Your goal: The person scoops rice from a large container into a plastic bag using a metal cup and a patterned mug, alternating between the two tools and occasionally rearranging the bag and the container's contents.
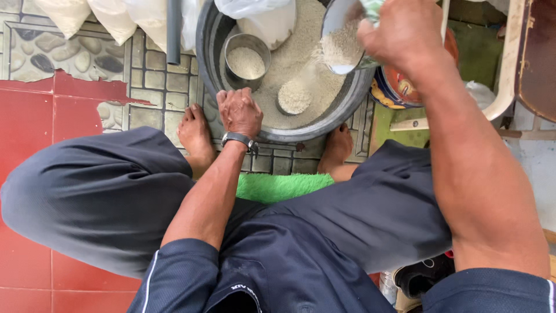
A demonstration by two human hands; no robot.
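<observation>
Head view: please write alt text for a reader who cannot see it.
A seated person's right hand tips a cup of rice over a dark basin of rice, while the left hand rests on its rim. A metal can stands inside.

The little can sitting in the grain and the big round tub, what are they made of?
The can looks like metal: thin grey wall, dull shiny rim. The tub seems to be dark grey plastic or rubber, with a thick, smooth, matte rim; which one is hard to tell. The left hand rests on that rim.
</observation>
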